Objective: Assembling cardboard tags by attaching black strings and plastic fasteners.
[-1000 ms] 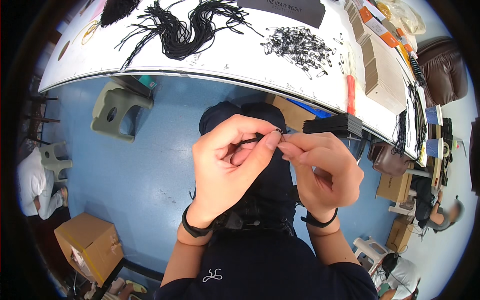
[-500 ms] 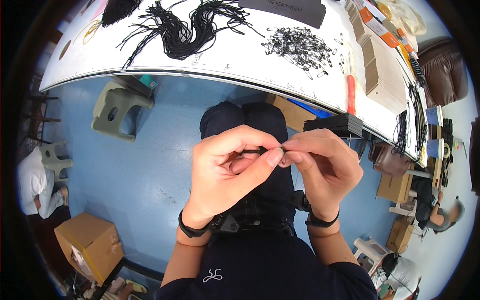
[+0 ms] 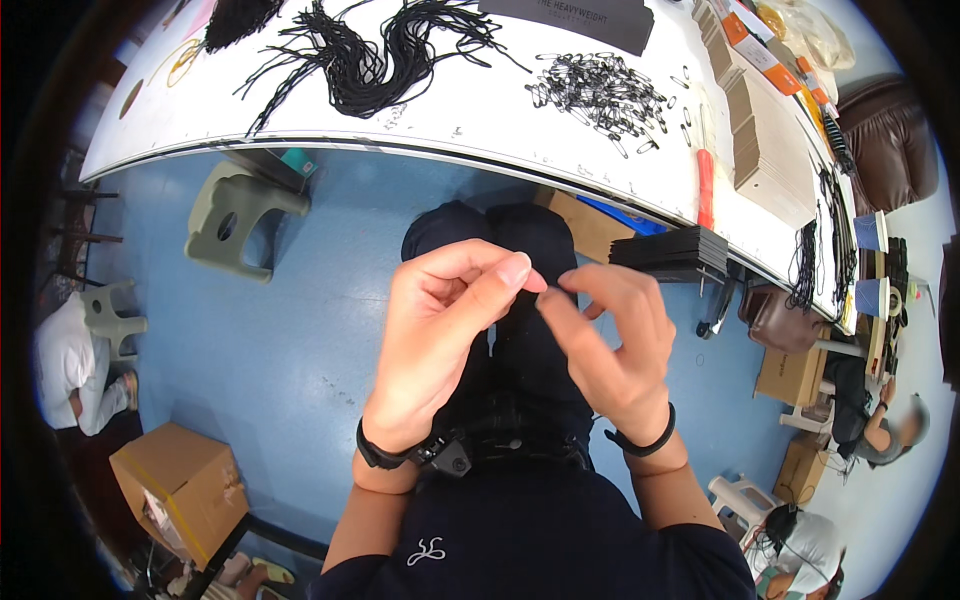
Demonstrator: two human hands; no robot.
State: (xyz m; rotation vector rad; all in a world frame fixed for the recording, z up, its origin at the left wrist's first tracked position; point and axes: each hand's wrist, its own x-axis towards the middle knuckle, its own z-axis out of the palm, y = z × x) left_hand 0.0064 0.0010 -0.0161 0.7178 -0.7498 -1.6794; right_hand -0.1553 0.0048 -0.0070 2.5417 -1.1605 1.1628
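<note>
My left hand (image 3: 445, 330) is held over my lap with thumb and index finger pinched together; whatever sits between them is hidden. Close by its fingertips is my right hand (image 3: 615, 335), slightly blurred, its thumb and index finger a little apart and nothing visible between them. Beyond both hands, on the white table (image 3: 420, 135), lies a bundle of black cords (image 3: 370, 85). A heap of black safety pins (image 3: 600, 97) is spread to its right, with a few loose ones beside it.
Black cards (image 3: 590, 20) lie at the table's far side. A red-handled tool (image 3: 704, 185), a black stack (image 3: 670, 250) and beige card stacks (image 3: 765, 160) stand right. A green stool (image 3: 235, 225) and a cardboard box (image 3: 185, 490) are on the left floor. Other people sit at both sides.
My hands were pinching together at a small thin dark item. The right fingers have since come off and loosened; the left hand has turned, its thumb pointing up over its index finger.
</note>
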